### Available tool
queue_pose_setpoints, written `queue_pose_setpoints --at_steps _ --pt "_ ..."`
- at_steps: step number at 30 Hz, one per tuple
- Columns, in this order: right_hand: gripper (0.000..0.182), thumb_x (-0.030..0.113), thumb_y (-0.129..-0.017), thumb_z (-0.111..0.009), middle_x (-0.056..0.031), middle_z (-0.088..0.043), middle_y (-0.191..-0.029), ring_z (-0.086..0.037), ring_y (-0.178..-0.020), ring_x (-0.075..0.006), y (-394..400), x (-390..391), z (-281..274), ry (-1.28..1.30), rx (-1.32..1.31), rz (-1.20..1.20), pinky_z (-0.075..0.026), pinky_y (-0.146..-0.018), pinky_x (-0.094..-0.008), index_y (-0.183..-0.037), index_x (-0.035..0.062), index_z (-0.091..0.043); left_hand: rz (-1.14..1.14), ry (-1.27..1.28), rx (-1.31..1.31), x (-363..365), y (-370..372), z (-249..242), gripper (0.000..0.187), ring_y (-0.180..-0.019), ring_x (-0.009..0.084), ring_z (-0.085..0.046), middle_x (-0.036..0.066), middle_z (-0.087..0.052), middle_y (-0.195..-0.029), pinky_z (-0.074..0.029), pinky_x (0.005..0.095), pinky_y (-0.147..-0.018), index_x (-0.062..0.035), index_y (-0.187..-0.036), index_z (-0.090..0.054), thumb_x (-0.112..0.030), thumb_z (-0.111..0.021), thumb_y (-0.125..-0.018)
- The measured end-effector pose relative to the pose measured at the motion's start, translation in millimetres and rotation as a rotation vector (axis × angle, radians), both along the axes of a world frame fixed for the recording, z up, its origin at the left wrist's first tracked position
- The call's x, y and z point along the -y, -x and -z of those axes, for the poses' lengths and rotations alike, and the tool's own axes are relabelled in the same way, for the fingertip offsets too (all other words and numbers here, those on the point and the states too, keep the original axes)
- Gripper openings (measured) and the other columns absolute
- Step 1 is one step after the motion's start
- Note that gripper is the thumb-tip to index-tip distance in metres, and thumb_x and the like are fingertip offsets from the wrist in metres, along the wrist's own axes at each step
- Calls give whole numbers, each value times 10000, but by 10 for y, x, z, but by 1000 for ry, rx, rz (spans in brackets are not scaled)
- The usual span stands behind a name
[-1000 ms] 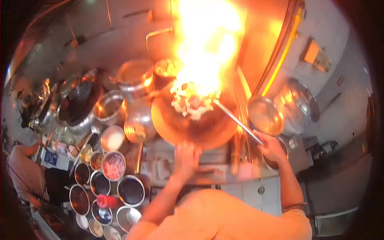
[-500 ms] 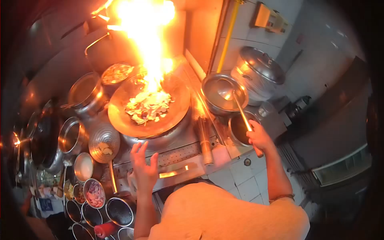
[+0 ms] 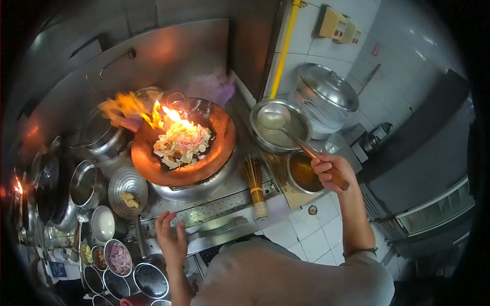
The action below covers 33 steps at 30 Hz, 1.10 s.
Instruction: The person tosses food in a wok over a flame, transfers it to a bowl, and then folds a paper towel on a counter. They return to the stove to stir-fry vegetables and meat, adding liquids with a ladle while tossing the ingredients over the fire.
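Nearest the camera, the left hand (image 3: 172, 240) is seen spread open with fingers apart, holding nothing, set over the front edge of the steel surface (image 3: 214, 214) just beside the long handle of a perforated strainer (image 3: 128, 186). Small bowls of ingredients (image 3: 118, 257) are clustered below and to the left of it. The right hand (image 3: 331, 172) is closed around the wooden grip of a ladle (image 3: 275, 118), whose bowl is rested in a steel basin (image 3: 279, 136) beyond a small pot of dark liquid (image 3: 304, 173). A bamboo brush (image 3: 253, 184) is laid between pot and burner. Farther back, a wok (image 3: 181, 145) filled with chopped food is seated on the burner, with flames risen at its far left rim. A lidded steel pot (image 3: 326, 97) is stood against the tiled wall.
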State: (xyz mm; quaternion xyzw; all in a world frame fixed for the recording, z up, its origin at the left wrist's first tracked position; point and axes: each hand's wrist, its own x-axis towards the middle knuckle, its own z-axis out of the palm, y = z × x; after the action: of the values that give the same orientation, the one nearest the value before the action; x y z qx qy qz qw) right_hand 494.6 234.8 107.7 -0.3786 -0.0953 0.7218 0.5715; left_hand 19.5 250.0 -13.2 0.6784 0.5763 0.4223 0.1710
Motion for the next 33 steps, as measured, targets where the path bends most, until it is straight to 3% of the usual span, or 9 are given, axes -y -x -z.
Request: queue_pose_setpoints --at_steps 9,12,16,17,20,21,24,27,33 --pt "226 54 -969 -538 -70 -595 -913 -530 -637 -70 692 -510 -92 -99 -38 -220 -410 -447 -246 -1186 31 -480 14 -28 95 11 -107 -86 242 -1127 379 -609 206 -628 -1206 -472 422 -991 -15 -1104 -687 -58 -708 -867" --pt "396 39 -957 -556 -85 -592 -893 -520 -618 -83 1083 -756 49 -98 379 -213 -409 -434 -264 -1346 13 -485 11 -28 70 32 -156 -225 244 -1104 379 -623 204 -638 -1193 -490 420 -968 -12 -1100 -696 -79 -735 -868" --pt "701 71 -931 -591 -95 -628 -902 -577 -619 -148 1371 -1065 362 -239 1203 -526 -498 -564 -310 -1551 -31 -280 26 -35 34 -3 -184 -237 244 -1090 379 -628 198 -642 -1178 -499 425 -950 -15 -1095 -697 -93 -742 -868" --pt "688 95 -917 -591 -168 -667 -972 -657 -741 -232 1398 -1040 328 -202 1329 -590 -532 -702 -350 -1543 -5 -324 28 -35 25 -17 -197 -255 243 -1087 379 -629 198 -643 -1177 -500 425 -948 -16 -1093 -697 -95 -743 -868" --pt "707 96 -897 -589 -243 -678 -1080 -689 -942 -348 1432 -1098 418 -418 1601 -633 -528 -824 -424 -1552 39 -328 26 -48 -33 -128 -257 -297 258 -1073 387 -632 197 -645 -1173 -503 437 -940 -19 -1103 -693 -105 -747 -865" --pt "678 98 -891 -552 -279 -653 -1188 -629 -1116 -441 1404 -1196 576 -402 1472 -644 -489 -947 -481 -1538 47 -355 25 -47 -55 -200 -294 -310 265 -1076 389 -629 198 -645 -1173 -502 440 -940 -21 -1106 -691 -106 -749 -863" --pt "652 95 -890 -516 -285 -647 -1197 -621 -1106 -459 1508 -1476 950 -680 1635 -592 -487 -947 -505 -1527 59 -383 32 -80 -119 -512 -474 -192 300 -1110 386 -597 194 -643 -1135 -484 445 -953 -13 -1111 -675 -155 -758 -860" --pt "653 91 -882 -501 -282 -652 -1178 -633 -1087 -447 1536 -1501 1017 -664 1867 -574 -489 -945 -504 -1527 79 -396 26 -163 -242 -857 -631 10 276 -1061 384 -577 178 -633 -1051 -474 453 -918 -14 -1060 -668 -183 -755 -859" --pt "678 83 -880 -570 -289 -659 -1127 -668 -990 -398 721 -1160 231 -549 1626 -791 -518 -885 -451 -1535 94 -396 39 -151 -303 -903 -757 -152 163 -898 378 -543 159 -593 -917 -444 468 -801 -30 -962 -649 -148 -718 -872"
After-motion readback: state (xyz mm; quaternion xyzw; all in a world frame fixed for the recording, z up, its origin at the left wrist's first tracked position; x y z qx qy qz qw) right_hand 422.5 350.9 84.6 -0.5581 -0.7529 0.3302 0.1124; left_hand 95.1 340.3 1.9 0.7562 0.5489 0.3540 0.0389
